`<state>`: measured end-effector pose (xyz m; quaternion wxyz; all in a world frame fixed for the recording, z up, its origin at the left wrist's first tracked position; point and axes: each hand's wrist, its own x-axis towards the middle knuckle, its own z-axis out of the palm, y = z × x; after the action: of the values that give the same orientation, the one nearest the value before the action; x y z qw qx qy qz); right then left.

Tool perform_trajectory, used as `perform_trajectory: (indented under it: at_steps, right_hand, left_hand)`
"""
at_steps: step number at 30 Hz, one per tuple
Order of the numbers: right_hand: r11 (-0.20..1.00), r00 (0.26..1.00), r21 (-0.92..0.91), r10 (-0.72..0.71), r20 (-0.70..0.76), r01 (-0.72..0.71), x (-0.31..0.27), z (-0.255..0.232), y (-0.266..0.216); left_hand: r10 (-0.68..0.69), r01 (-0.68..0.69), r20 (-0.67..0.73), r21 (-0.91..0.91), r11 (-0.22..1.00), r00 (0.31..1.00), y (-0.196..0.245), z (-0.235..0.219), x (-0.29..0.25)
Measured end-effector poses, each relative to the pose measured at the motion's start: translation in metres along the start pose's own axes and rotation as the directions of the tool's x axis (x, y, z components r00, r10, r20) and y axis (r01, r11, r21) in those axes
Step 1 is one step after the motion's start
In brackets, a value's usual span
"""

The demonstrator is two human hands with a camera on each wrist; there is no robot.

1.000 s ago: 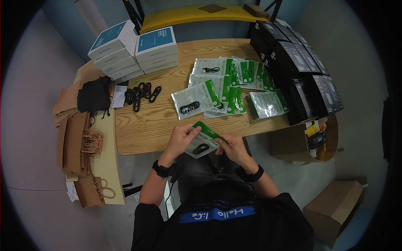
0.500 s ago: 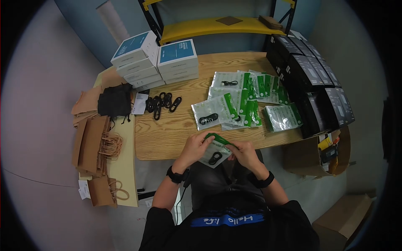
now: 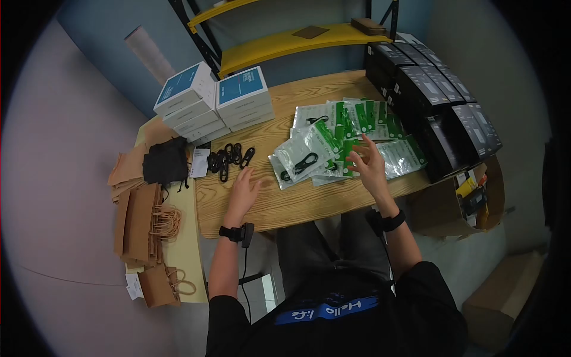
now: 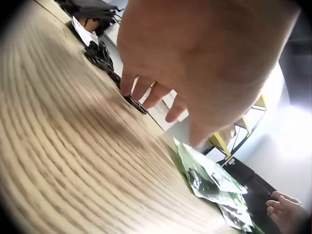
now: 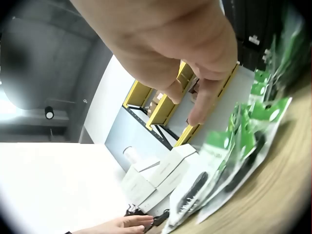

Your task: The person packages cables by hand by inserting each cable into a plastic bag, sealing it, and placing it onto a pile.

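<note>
A clear pouch with a green top strip and a coiled black cable inside (image 3: pixel 298 152) lies on top of the overlapping pouches. My right hand (image 3: pixel 371 169) hovers at the right side of that pile, fingers spread and slightly bent, holding nothing. Over the left part of the table, my left hand (image 3: pixel 242 195) reaches forward with its fingers apart and nothing in them. Just beyond its fingertips lie several loose coiled black cables (image 3: pixel 223 163). In the left wrist view the left palm (image 4: pixel 195 58) faces down above the wood.
White boxes with blue lids (image 3: pixel 241 98) are stacked at the back left, black boxes (image 3: pixel 425 101) at the right. A separate stack of pouches (image 3: pixel 404 156) lies beside the black boxes. Brown paper bags (image 3: pixel 138 220) and a black cloth pouch (image 3: pixel 165 160) stand on the left side table.
The pouch held in both hands has been laid on the pile and let go. My left hand has moved left toward the loose cables; my right hand has moved forward and right.
</note>
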<state>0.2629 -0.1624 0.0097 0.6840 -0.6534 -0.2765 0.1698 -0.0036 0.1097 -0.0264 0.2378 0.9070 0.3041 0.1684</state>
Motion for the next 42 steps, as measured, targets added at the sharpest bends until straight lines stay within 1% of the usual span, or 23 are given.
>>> perform_trajectory:
  at_steps: [3,4,5,6,7,9,12,16,21,24,26,27,29,30,32,33,34,35,37,38,39,41,42]
  right_hand:
    - [0.991,0.999,-0.136,-0.004,-0.039,-0.001,-0.02,-0.038,0.016]
    - [0.948,0.992,-0.317,-0.069,-0.102,0.033,-0.032,-0.049,0.017]
    - [0.87,0.979,-0.49,-0.14,-0.15,0.05,-0.04,-0.056,0.018]
    - [0.705,0.949,-0.704,-0.272,-0.16,0.083,-0.046,-0.062,0.009]
    - [0.7,0.948,-0.71,-0.269,-0.172,0.07,-0.05,-0.066,0.011]
    - [0.391,0.867,-0.901,-0.496,-0.035,0.187,-0.055,-0.075,0.02]
    - [0.419,0.887,-0.896,-0.456,-0.066,0.149,-0.055,-0.084,0.04]
    - [0.468,0.911,-0.88,-0.391,-0.132,0.073,-0.058,-0.084,0.041]
    - [0.507,0.893,-0.856,-0.425,-0.145,0.103,-0.058,-0.088,0.044]
    - [0.56,0.918,-0.828,-0.343,-0.2,0.029,-0.059,-0.086,0.04]
    - [0.552,0.772,-0.813,-0.593,-0.228,0.184,-0.057,-0.079,0.031]
    - [0.553,0.775,-0.811,-0.592,-0.22,0.192,-0.059,-0.075,0.024]
    - [0.536,0.664,-0.775,-0.717,-0.211,0.334,-0.069,-0.061,0.007]
    - [0.422,0.583,-0.802,-0.804,-0.115,0.422,-0.073,-0.053,-0.004]
    - [0.333,0.555,-0.766,-0.831,0.038,0.55,-0.088,-0.023,-0.024]
    - [0.31,0.562,-0.715,-0.816,0.139,0.627,-0.096,-0.006,-0.028]
    - [0.291,0.556,-0.654,-0.796,0.239,0.698,-0.103,0.012,-0.031]
    - [0.288,0.547,-0.593,-0.774,0.319,0.752,-0.111,0.031,-0.029]
    - [0.297,0.515,-0.471,-0.731,0.447,0.831,-0.12,0.067,-0.008]
    - [0.308,0.496,-0.414,-0.712,0.497,0.856,-0.122,0.08,0.005]
    - [0.309,0.494,-0.409,-0.714,0.497,0.859,-0.121,0.088,0.012]
    - [0.453,0.552,-0.315,-0.688,0.472,0.834,-0.118,0.101,0.019]
    - [0.53,0.633,-0.345,-0.658,0.409,0.774,-0.117,0.096,0.01]
  left_hand:
    - [0.034,-0.035,0.15,0.005,0.999,0.988,0.02,0.008,0.008]
    - [0.062,-0.059,0.218,-0.023,0.998,0.974,0.034,0.009,0.007]
    - [0.081,-0.083,0.26,-0.003,0.997,0.962,0.039,0.017,0.008]
    - [0.092,-0.092,0.268,-0.01,0.996,0.959,0.05,0.02,0.01]
    - [0.107,-0.116,0.282,0.015,0.993,0.953,0.065,0.021,0.009]
    - [0.17,-0.173,0.251,-0.012,0.985,0.953,0.068,0.036,0.015]
    - [0.252,-0.262,0.166,0.045,0.964,0.953,0.065,0.052,0.03]
    - [0.237,-0.248,0.139,0.062,0.967,0.961,0.074,0.058,0.044]
    - [0.226,-0.23,0.108,0.028,0.973,0.968,0.077,0.059,0.042]
    - [0.187,-0.187,0.119,-0.014,0.982,0.975,0.077,0.05,0.03]
    - [0.149,-0.148,0.133,-0.018,0.989,0.98,0.076,0.045,0.02]
    - [0.153,-0.149,0.116,-0.038,0.988,0.982,0.073,0.044,0.012]
    - [0.141,-0.136,0.098,-0.055,0.989,0.985,0.07,0.041,-0.006]
    - [0.12,-0.107,0.1,-0.13,0.986,0.988,0.072,0.039,-0.014]
    - [0.092,-0.069,0.107,-0.205,0.976,0.99,0.077,0.033,-0.025]
    - [0.038,0.105,0.262,-0.51,0.854,0.964,0.08,0.029,-0.03]
    - [0.04,0.303,0.416,-0.723,0.621,0.908,0.083,0.027,-0.034]
    - [0.035,0.309,0.418,-0.722,0.62,0.908,0.085,0.027,-0.037]
    - [0.062,0.318,0.395,-0.814,0.485,0.917,0.088,0.027,-0.039]
    - [0.109,0.18,0.257,-0.867,0.464,0.96,0.08,0.036,-0.04]
    - [0.085,0.216,0.295,-0.84,0.498,0.952,0.066,0.039,-0.039]
    - [0.0,0.284,0.347,-0.768,0.574,0.938,0.04,0.033,-0.041]
    - [-0.005,0.285,0.345,-0.767,0.576,0.939,0.036,0.027,-0.044]
